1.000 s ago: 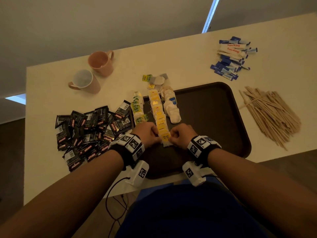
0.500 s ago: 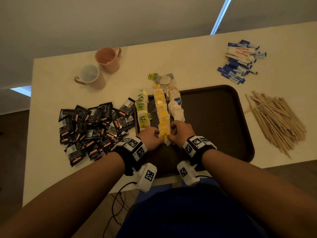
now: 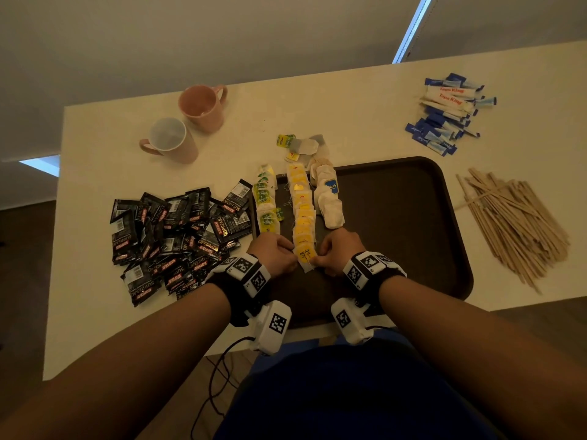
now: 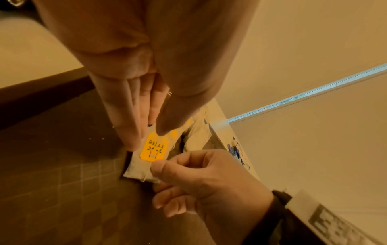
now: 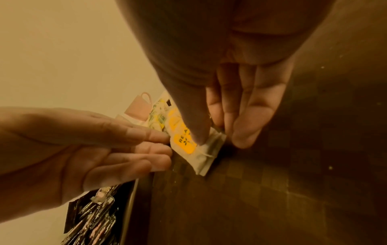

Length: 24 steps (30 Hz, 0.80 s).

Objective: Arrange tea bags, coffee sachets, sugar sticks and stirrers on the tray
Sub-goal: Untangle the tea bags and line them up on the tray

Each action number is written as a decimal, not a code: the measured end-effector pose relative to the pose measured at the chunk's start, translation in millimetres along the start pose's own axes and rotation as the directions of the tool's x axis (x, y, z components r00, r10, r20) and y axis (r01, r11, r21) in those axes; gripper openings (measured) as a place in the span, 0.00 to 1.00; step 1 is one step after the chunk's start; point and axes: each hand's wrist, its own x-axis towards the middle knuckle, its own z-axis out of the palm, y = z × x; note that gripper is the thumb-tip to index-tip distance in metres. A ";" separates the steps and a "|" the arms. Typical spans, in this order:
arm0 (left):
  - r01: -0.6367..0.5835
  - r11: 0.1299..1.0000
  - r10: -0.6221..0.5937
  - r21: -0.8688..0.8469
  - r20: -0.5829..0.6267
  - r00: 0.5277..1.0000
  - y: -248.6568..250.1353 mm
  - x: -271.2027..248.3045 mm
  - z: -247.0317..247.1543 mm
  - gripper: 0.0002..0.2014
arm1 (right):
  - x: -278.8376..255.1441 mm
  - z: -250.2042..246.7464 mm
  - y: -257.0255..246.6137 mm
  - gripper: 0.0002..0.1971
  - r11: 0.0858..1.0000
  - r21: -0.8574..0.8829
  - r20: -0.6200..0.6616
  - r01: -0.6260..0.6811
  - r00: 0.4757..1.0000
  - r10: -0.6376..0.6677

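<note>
1. Surface: a cream table (image 3: pixel 317 100) with a dark tray (image 3: pixel 397 217) at its near edge.
2. Tray contents: three rows of tea bags run near to far along the tray's left part: green-tagged (image 3: pixel 266 204), yellow-tagged (image 3: pixel 303 214) and plain white (image 3: pixel 328 198). A few loose bags (image 3: pixel 305 146) lie on the table just beyond the tray.
3. Left hand (image 3: pixel 274 250): fingers curled, pinching the left edge of the nearest yellow bag (image 3: pixel 306 257) (tag reads "RELAX").
4. Right hand (image 3: pixel 341 250): thumb and fingers pinch the right edge of the same bag, which lies at the near end of the yellow row.
5. Off the tray: black coffee sachets (image 3: pixel 178 236) heaped to its left; sugar sticks (image 3: pixel 451 112) at far right; wooden stirrers (image 3: pixel 514 223) piled to the right.
6. Two pink mugs (image 3: pixel 187 128) stand at far left, upright.
</note>
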 end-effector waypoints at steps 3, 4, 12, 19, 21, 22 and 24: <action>0.013 1.000 -0.013 0.013 -0.005 1.000 -1.2 1.4 0.7 0.05 | -0.9 1.0 0.6 0.09 1.000 -0.018 0.021 0.005 1.000 -0.004; 0.025 0.999 -0.025 0.023 -0.006 1.000 -1.6 1.6 0.7 0.05 | -1.0 0.9 0.9 0.09 0.999 -0.031 0.026 0.010 1.000 -0.010; 0.119 0.989 -0.130 0.090 0.122 0.984 0.4 -2.1 5.0 0.05 | -3.7 1.7 -4.7 0.05 0.993 -0.094 0.055 0.068 0.997 -0.063; 0.052 0.998 -0.053 0.044 0.041 0.998 2.1 0.2 0.8 0.04 | -1.9 -1.4 -6.9 0.05 0.995 -0.007 -0.034 0.100 0.994 -0.100; 0.017 0.997 -0.020 0.081 0.038 0.999 4.6 0.6 1.6 0.09 | 0.1 -1.4 -8.1 0.07 0.996 -0.027 -0.079 0.087 0.993 -0.089; 0.005 0.996 -0.009 0.086 0.047 0.999 6.2 0.1 2.2 0.12 | 1.5 -0.7 -8.6 0.09 0.996 -0.035 -0.098 0.076 0.992 -0.079; -0.020 0.997 0.015 0.075 0.070 0.997 7.5 0.0 4.6 0.14 | 2.7 0.9 -9.5 0.17 0.997 -0.042 -0.116 0.061 0.991 -0.065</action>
